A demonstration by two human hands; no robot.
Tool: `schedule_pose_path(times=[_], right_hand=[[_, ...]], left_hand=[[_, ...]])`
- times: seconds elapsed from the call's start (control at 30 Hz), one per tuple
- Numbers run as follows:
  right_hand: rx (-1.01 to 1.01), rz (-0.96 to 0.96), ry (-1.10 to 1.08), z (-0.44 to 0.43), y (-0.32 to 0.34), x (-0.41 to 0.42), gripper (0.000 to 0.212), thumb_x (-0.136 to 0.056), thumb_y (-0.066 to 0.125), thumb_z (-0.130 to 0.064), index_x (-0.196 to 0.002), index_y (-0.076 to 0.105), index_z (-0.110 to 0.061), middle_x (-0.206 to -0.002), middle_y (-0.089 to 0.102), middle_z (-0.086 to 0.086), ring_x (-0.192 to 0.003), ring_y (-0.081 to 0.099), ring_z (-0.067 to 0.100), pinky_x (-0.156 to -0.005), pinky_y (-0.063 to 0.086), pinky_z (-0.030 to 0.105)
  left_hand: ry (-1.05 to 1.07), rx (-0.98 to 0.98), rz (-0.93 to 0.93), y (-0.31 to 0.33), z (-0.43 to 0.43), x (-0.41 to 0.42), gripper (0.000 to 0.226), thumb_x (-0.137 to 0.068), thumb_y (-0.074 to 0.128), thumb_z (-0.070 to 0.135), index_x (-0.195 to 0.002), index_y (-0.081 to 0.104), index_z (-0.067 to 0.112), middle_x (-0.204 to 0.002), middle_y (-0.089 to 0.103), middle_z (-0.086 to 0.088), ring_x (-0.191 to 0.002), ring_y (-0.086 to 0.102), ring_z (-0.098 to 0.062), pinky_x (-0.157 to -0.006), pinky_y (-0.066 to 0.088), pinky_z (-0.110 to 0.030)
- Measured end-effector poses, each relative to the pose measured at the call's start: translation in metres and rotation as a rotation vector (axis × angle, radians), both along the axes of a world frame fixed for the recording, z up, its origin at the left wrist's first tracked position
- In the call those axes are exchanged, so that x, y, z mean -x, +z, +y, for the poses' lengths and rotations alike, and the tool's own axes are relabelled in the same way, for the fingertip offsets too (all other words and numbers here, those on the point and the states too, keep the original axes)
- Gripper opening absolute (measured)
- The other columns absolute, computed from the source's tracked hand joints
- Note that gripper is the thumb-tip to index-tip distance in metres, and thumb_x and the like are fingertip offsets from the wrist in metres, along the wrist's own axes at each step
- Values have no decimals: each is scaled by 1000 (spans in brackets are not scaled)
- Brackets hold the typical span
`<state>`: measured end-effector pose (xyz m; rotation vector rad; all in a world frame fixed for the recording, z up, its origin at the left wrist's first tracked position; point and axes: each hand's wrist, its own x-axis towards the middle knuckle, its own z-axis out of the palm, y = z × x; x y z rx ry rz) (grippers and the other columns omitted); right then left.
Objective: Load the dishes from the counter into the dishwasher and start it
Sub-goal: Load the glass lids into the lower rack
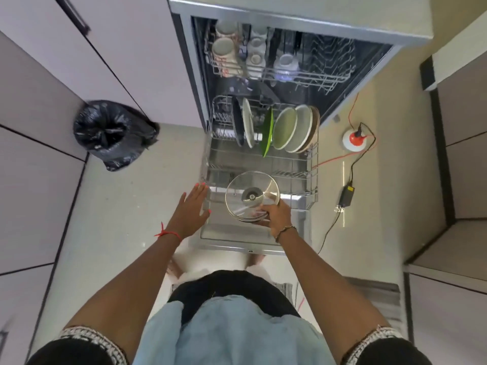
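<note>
Though it plays no part, far left: a tied black bin bag (113,133) sits on the floor, well apart from the dishwasher.
Left hand (193,209): fingers straight and spread, holding nothing; it hovers just beside the left front corner of the lower rack (313,177). Whether it touches the wire I cannot tell.
Glass lid (245,183): metal-rimmed, knob facing up, it lies nearly flat in the air over the front of the pulled-out lower rack. A second rim shows under its near edge; whether that is another lid I cannot tell.
Right hand (276,214): fingers curled round the lid's near right rim, over the open door (237,246).
Key relation: from the grip the lid reaches away and to the left, so its free edge is nearer the left hand.
Plates (287,130): on edge in a row across the back of the rack; the front tines below the lid look free.
Likely need: the lid probably has to tip from flat onto its edge to slot in.
Upper rack (334,80): mugs (224,48) at its left end.
Far right: orange socket (354,139) and black adapter (346,194) on the floor.
</note>
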<state>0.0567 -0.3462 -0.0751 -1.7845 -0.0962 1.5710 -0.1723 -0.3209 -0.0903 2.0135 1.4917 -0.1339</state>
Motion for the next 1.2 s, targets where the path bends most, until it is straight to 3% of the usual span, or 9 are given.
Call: schedule_pose_path(times=[0.17,0.33,0.47,0.63,0.73,0.8,0.9,1.07,1.2], right_hand=[[-3,-77,32,-3,-22,-40,46,-76,57,15,-116,60,-8,-95,66,21,-53,66,21,-60,57,37],[5,-286,20,6,-63,-56,40,-70,62,5,-103,66,-18,-92,68,25,-76,67,42,-69,54,59],[-33,-519,39,25,-100,-61,28,-69,67,-7,-67,63,-35,-75,69,13,-71,68,38,-64,56,52],[-146,-716,167,61,-143,-62,7,-76,68,-4,-73,63,-9,-67,63,11,-61,62,26,-57,55,38],[-184,-755,262,82,-176,-58,10,-79,66,-6,-71,60,-10,-61,62,9,-54,63,27,-50,53,30],[-205,-811,321,96,-197,-52,19,-80,65,-5,-65,55,-11,-49,49,-4,-43,47,9,-45,39,9],[-201,-867,398,113,-221,-45,24,-82,63,-7,-62,49,-11,-47,35,-13,-43,29,2,-45,24,8],[-83,-948,478,128,-255,-33,24,-92,54,-19,-69,53,-13,-61,46,-5,-59,40,11,-58,27,15],[-7,-1011,561,139,-266,-23,30,-97,45,-23,-102,59,2,-102,61,16,-99,53,26,-71,26,19]], left_hand=[[-41,24,9,-22,-4,-44,57,-100,39,21,-148,13,9,-157,4,-4,-145,1,-17,-116,6,-37],[-85,58,37,-62,6,-62,54,-101,36,20,-148,13,10,-157,5,-6,-145,2,-20,-116,5,-37],[-124,144,109,-116,17,-66,55,-100,35,19,-148,10,10,-157,2,-7,-145,-1,-21,-116,4,-38],[-217,219,223,-181,33,-71,59,-101,33,21,-149,1,10,-157,-7,-5,-145,-7,-19,-118,2,-41],[-266,239,280,-212,45,-74,61,-101,32,22,-149,-3,10,-157,-11,-5,-145,-9,-19,-117,1,-41],[-311,239,320,-230,52,-76,60,-102,31,21,-149,-5,10,-156,-13,-6,-145,-9,-19,-117,1,-42],[-358,238,355,-251,56,-76,59,-102,30,20,-149,-5,10,-156,-14,-7,-145,-9,-21,-118,2,-43],[-399,285,341,-276,47,-71,58,-99,23,1,-148,-6,7,-157,-10,-9,-145,-5,-20,-118,2,-39],[-349,244,253,-286,38,-69,68,-90,23,-13,-147,-9,6,-156,-13,-10,-145,-8,-22,-116,-1,-33]])
